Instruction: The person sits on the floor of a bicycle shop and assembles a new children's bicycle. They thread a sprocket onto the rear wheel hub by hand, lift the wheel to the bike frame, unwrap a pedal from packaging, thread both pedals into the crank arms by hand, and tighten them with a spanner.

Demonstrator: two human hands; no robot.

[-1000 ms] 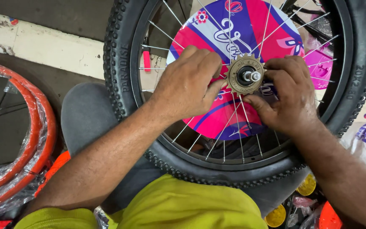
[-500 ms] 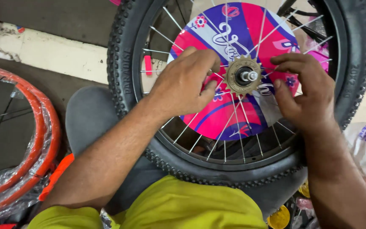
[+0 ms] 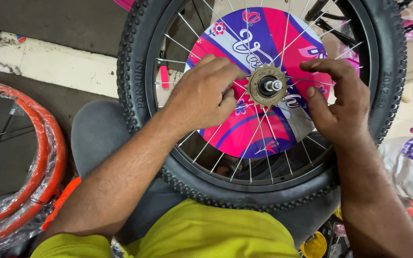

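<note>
Dark workshop floor lies behind a small bicycle wheel (image 3: pixel 264 110) propped on the person's lap, where the left hand (image 3: pixel 201 98) and the right hand (image 3: pixel 333 102), fingers loosely spread, flank the toothed sprocket (image 3: pixel 266 86) at its hub, steadying it.

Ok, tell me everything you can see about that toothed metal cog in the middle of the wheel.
The cog is a small, dull brass-coloured metal ring with short teeth all round its edge. It sits flat at the hub of the wheel, facing the camera, with a shiny threaded axle poking out through its dark centre. Thin silver spokes fan out from behind it over a pink, purple and white disc. The left hand touches its left edge with the fingertips; the right hand is beside it, apparently not touching.
</note>
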